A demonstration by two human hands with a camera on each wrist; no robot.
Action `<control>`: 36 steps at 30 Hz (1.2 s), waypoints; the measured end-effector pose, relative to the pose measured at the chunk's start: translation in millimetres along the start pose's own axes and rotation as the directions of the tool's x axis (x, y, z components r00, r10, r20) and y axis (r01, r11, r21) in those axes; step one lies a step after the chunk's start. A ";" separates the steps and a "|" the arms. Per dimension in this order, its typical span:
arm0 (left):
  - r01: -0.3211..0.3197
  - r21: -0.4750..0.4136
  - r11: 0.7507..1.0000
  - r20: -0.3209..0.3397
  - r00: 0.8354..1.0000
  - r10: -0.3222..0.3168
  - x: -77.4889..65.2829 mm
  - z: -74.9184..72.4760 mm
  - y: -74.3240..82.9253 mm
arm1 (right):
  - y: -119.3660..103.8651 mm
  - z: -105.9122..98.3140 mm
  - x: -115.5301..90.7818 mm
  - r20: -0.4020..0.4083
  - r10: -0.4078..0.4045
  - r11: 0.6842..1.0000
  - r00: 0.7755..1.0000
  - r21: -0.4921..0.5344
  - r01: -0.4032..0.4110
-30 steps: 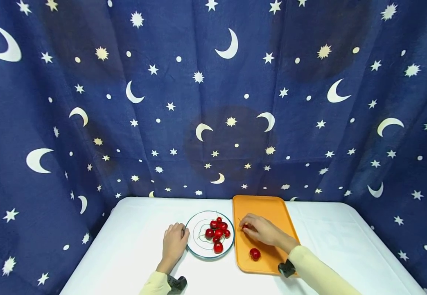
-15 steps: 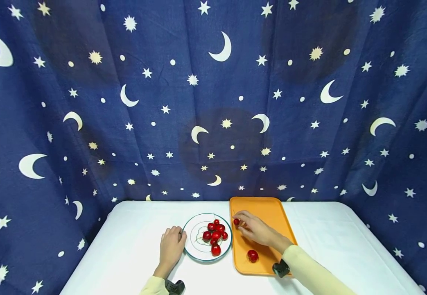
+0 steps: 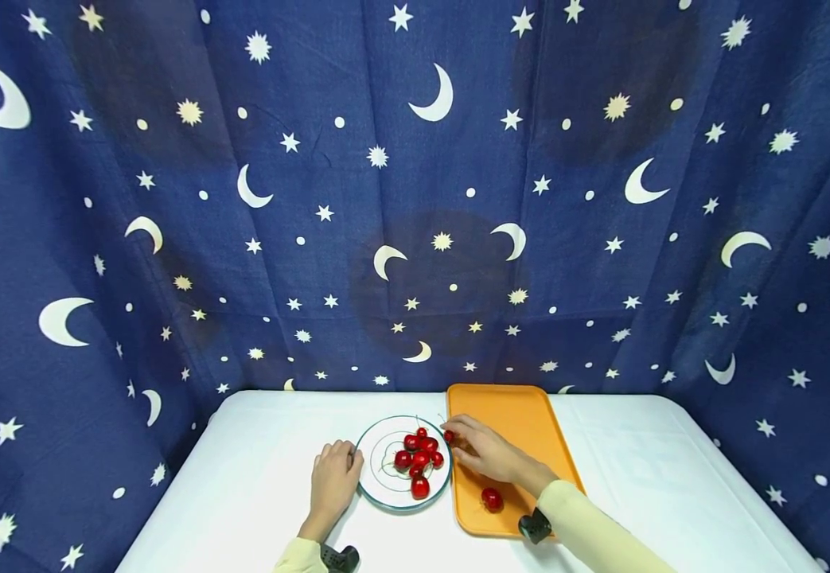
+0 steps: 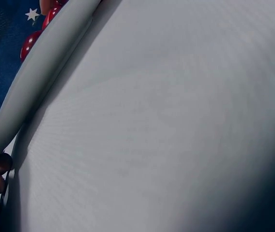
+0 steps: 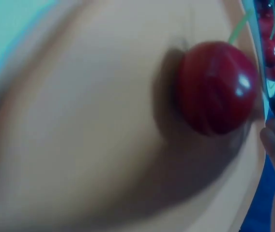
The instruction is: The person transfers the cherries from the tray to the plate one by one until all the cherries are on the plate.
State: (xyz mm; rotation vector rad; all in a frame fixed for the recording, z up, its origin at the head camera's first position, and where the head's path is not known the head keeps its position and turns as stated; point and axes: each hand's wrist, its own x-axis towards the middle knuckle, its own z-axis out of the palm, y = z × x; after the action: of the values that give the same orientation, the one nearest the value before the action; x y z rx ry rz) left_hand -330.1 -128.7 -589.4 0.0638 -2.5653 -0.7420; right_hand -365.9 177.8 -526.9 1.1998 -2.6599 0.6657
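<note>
With its thumb at the rim and fingertips curled below it, my left hand (image 3: 334, 487) grips the left edge of a white plate (image 3: 376, 476) with a teal rim. Several red cherries (image 3: 420, 459) with stems lie on the plate's right half. My right hand (image 3: 493, 452) pinches one cherry (image 3: 448, 437) between fingers and thumb, close to the plate's right rim, above the tray's left edge. Another cherry (image 5: 217, 89) rests on the orange tray (image 3: 522, 406), below the right forearm; it looms large in the right wrist view.
The tray lies just right of the plate on a white-covered table (image 3: 278, 430). A dark blue curtain (image 3: 329, 263) with moons and stars hangs behind and along both sides. Each wrist wears a small black device (image 3: 535, 526).
My right hand has lifted the pinched cherry and carried it left across the tray towards the plate. My left hand has stayed at the plate's edge. The head view has shifted slightly.
</note>
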 end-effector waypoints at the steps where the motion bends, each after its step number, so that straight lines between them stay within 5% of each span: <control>1: -0.003 0.001 1.000 -0.003 1.000 0.003 -0.3 0.4 0.0 | -0.4 1.0 0.2 0.012 0.008 1.000 1.000 -0.003 -0.008; 15: 0.001 0.000 1.000 -0.016 1.000 -0.001 -0.5 1.8 -2.0 | -10.2 6.2 8.2 0.147 0.106 0.994 0.983 -0.029 -0.103; 36: 0.012 0.009 1.000 0.023 1.000 -0.012 0.4 -1.8 0.8 | 2.9 -10.4 -6.0 0.073 0.052 0.999 0.996 0.002 -0.052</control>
State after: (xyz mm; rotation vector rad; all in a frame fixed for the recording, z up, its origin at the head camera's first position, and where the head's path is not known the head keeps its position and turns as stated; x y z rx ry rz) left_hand -329.6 -129.0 -587.4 0.0735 -2.5924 -0.7401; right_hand -364.5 188.2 -520.4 1.1815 -2.7599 0.6467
